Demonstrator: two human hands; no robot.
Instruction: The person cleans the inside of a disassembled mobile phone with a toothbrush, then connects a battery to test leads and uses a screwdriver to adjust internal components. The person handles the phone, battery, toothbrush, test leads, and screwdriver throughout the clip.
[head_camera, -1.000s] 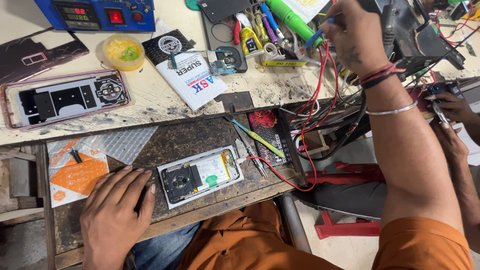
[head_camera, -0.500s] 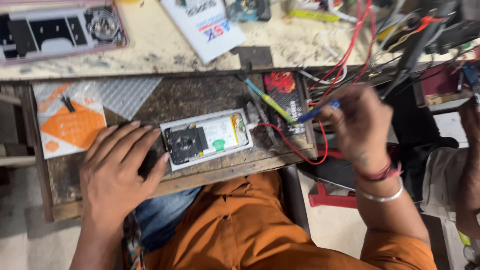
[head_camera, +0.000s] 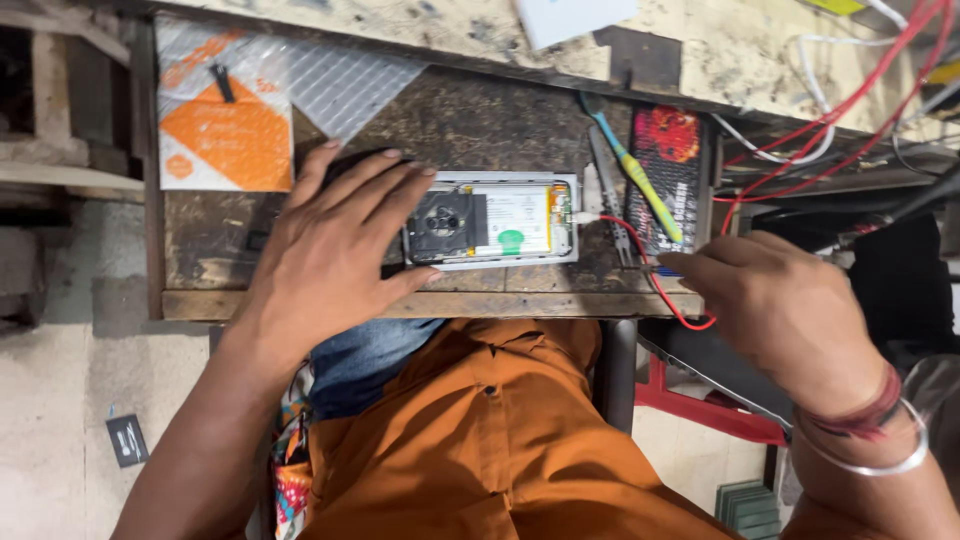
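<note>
An opened phone (head_camera: 495, 221) lies back-up on the dark wooden pull-out board (head_camera: 470, 120), its battery and camera module exposed. My left hand (head_camera: 335, 240) rests flat on the board, fingers spread, touching the phone's left end. My right hand (head_camera: 775, 300) is at the board's right front corner, fingers pinched on a thin tool with a red wire (head_camera: 640, 255) running from it toward the phone's right end.
A green-yellow-blue screwdriver (head_camera: 640, 180) and metal tweezers (head_camera: 608, 185) lie right of the phone, beside a dark red-printed box (head_camera: 672, 170). An orange and clear packet (head_camera: 225, 120) lies at the board's left. Red and white wires (head_camera: 850, 120) hang at upper right.
My right hand has come down from the upper bench to the board's right edge, holding a wired tool. The view has tilted down and closer. My left hand stays by the phone.
</note>
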